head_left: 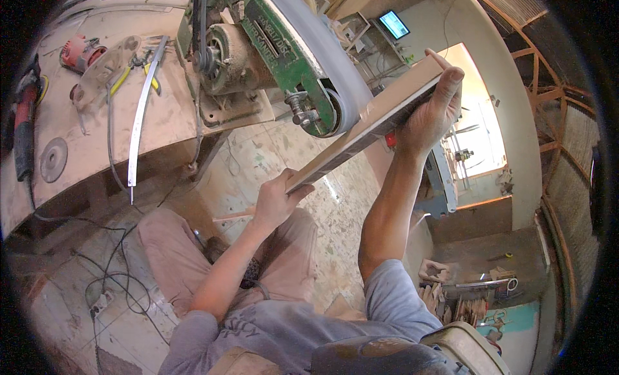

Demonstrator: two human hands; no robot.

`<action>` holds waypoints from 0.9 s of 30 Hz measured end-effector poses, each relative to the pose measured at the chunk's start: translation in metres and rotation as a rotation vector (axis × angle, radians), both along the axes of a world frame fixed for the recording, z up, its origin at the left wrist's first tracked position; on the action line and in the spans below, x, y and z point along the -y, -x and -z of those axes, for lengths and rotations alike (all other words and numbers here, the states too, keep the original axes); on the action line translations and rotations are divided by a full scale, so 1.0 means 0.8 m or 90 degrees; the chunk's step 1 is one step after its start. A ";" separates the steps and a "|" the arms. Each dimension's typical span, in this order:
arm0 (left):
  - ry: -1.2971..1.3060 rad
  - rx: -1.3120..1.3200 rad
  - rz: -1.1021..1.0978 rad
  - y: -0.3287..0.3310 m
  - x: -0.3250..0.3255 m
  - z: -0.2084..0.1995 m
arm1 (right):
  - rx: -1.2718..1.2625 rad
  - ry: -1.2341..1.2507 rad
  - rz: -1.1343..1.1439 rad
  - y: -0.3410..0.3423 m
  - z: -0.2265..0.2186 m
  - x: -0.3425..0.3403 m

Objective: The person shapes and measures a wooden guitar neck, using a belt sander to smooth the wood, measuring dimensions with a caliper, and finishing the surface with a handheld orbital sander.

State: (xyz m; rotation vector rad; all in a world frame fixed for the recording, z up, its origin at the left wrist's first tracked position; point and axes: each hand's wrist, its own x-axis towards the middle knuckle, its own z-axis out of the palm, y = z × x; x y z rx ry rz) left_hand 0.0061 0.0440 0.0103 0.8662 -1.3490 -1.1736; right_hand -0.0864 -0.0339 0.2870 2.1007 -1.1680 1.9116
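The green metal belt sander (pixel 303 72) is vanishing at twelve o'clock, and the long tan wooden board (pixel 380 114) is hiding most fingers of the right hand (pixel 431 117), which is clasping its far end! The left hand (pixel 276 201) is pinching the near end; the board is slanting toward half past one, showing a dark-streaked edge.

A grey disc (pixel 53 160) and yellow-handled pliers (pixel 120 82) lie on a workbench (pixel 87 146).
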 end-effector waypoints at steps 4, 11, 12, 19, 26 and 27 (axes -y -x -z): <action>-0.006 0.053 0.018 -0.002 -0.002 0.003 | 0.021 -0.011 0.032 0.018 0.007 -0.005; 0.054 -0.081 0.118 -0.018 -0.040 -0.048 | 0.205 -0.096 -0.005 0.061 0.034 -0.060; 0.060 -0.121 0.115 -0.014 -0.040 -0.061 | 0.214 -0.099 -0.020 0.065 0.036 -0.064; 0.159 -0.216 0.043 0.011 -0.035 -0.163 | 0.185 -0.117 -0.048 0.071 0.036 -0.109; 0.046 -0.217 0.078 0.001 -0.056 -0.202 | 0.073 -0.081 -0.023 0.084 0.037 -0.132; 0.014 -0.200 0.089 -0.002 -0.059 -0.206 | 0.060 -0.073 -0.019 0.084 0.036 -0.135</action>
